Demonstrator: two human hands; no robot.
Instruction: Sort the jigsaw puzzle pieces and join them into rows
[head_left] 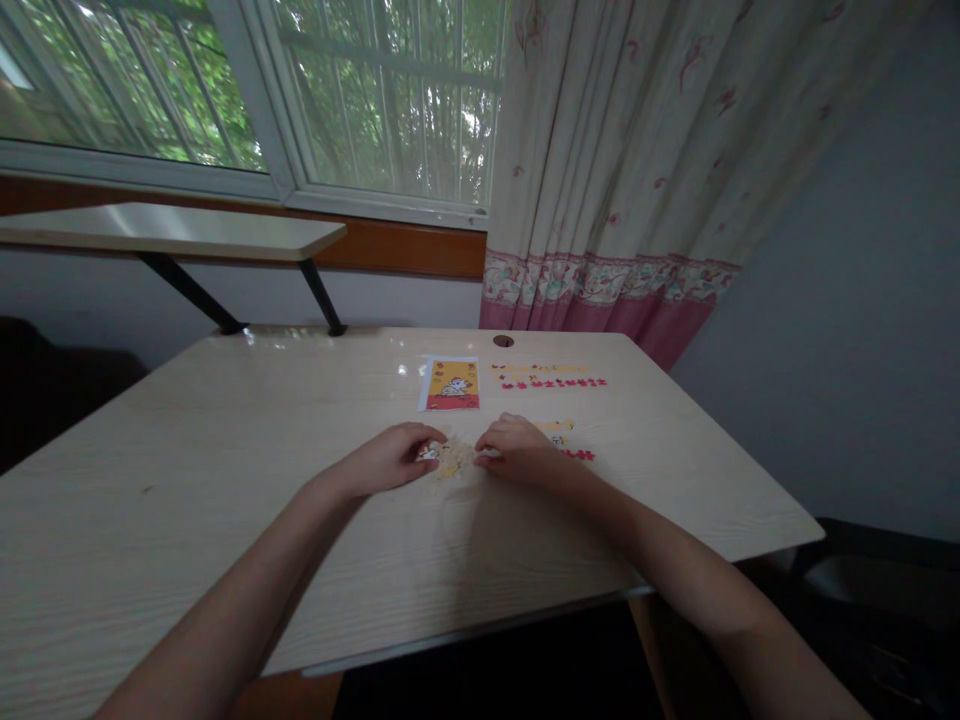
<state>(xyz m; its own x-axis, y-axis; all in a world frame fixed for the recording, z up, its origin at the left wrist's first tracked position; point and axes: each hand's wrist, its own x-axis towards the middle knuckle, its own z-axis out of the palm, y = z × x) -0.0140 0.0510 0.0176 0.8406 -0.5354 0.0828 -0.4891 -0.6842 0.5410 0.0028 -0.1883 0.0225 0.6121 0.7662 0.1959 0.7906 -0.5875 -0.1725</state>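
On the pale wooden table (225, 480) both my hands rest around a small heap of loose puzzle pieces (452, 460). My left hand (390, 458) is curled, its fingertips pinching a light piece at the heap's left edge. My right hand (517, 448) is also curled, fingertips pressed on pieces at the heap's right edge. Beyond the heap lies a small picture card (451, 385) in yellow and red with a white animal on it. Rows of joined pieces (551, 378) lie to its right, and more red and yellow pieces (574, 440) show just past my right hand.
A round cable hole (503, 341) sits near the table's far edge. A narrow shelf on black brackets (172, 232) runs under the window (300, 100) at the left. A patterned curtain (637, 170) hangs at the back right.
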